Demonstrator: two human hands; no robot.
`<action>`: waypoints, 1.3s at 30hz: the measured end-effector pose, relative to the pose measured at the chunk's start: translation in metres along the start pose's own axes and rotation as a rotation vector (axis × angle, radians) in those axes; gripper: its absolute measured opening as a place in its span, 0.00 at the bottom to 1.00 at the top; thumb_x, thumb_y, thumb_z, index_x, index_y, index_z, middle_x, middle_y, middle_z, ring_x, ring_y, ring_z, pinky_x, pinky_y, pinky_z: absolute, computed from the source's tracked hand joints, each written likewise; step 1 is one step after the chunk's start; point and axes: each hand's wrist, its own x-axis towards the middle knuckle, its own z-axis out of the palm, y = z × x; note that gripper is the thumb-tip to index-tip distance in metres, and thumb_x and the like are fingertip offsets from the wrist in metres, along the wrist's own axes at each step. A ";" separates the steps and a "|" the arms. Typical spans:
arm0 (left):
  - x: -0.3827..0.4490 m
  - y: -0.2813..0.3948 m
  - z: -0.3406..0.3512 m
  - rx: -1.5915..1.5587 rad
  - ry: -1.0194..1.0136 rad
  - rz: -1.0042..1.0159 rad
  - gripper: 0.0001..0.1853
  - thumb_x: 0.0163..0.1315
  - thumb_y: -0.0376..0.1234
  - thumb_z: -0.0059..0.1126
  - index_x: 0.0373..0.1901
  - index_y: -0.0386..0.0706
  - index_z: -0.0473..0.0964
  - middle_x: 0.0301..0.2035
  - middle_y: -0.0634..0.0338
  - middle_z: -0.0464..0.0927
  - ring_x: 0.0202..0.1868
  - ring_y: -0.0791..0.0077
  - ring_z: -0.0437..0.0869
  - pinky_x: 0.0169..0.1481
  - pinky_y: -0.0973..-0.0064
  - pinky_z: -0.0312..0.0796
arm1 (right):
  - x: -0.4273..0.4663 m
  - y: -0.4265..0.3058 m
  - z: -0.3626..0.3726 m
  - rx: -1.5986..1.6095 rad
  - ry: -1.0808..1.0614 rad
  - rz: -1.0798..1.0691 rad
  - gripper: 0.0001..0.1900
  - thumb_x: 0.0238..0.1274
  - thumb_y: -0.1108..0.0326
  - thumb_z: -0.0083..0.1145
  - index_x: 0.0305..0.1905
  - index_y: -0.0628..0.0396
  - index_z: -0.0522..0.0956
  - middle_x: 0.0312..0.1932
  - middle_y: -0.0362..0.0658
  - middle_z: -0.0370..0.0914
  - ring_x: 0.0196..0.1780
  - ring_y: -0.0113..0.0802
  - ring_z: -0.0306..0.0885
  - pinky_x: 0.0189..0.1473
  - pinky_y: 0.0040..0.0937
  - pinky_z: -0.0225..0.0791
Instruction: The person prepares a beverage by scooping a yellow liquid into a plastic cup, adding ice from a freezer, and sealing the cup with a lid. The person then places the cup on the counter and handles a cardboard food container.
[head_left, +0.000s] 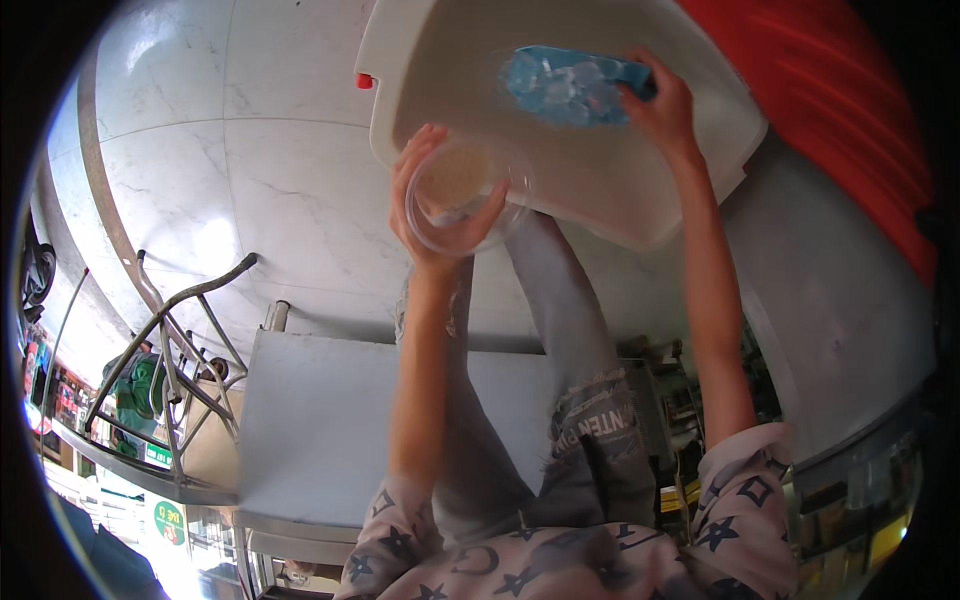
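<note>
My right hand (664, 105) grips the handle of a blue scoop (636, 73) heaped with clear ice cubes (571, 88). The scoop is over the inside of a white cooler box (600, 191). My left hand (420, 214) is wrapped around a clear plastic cup (461, 180), with its thumb across the near side. The cup's round rim faces up toward me, beside the cooler's near left corner. A pale tan patch shows inside the cup; I cannot tell whether it is contents or something seen through the plastic.
A red lid (832, 105) stands along the cooler's right side. Below it is a grey surface (832, 300). Pale marble-patterned tiles (300, 180) cover the floor at left, where a metal-framed stand (169, 322) sits. A light flat panel (322, 420) lies behind my legs.
</note>
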 end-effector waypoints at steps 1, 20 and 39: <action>0.005 -0.004 0.005 -0.014 0.006 0.018 0.40 0.37 0.30 0.81 0.56 0.41 0.70 0.51 0.48 0.80 0.56 0.51 0.80 0.60 0.59 0.75 | -0.007 -0.004 -0.019 -0.016 0.037 0.020 0.22 0.46 0.57 0.68 0.50 0.48 0.79 0.29 0.42 0.81 0.33 0.40 0.80 0.40 0.34 0.73; 0.055 -0.021 0.065 -0.103 -0.172 0.151 0.37 0.32 0.32 0.77 0.52 0.42 0.74 0.47 0.56 0.81 0.50 0.53 0.82 0.61 0.56 0.73 | -0.043 -0.143 -0.106 -0.655 -0.134 0.217 0.27 0.55 0.54 0.60 0.59 0.53 0.77 0.33 0.49 0.84 0.40 0.49 0.84 0.44 0.42 0.75; 0.005 -0.016 -0.016 -0.422 -0.135 0.054 0.33 0.49 0.38 0.76 0.56 0.42 0.69 0.52 0.43 0.79 0.60 0.45 0.78 0.70 0.43 0.59 | 0.082 0.084 0.151 -0.940 -0.107 0.018 0.18 0.64 0.58 0.54 0.56 0.49 0.75 0.28 0.50 0.83 0.32 0.46 0.84 0.37 0.53 0.74</action>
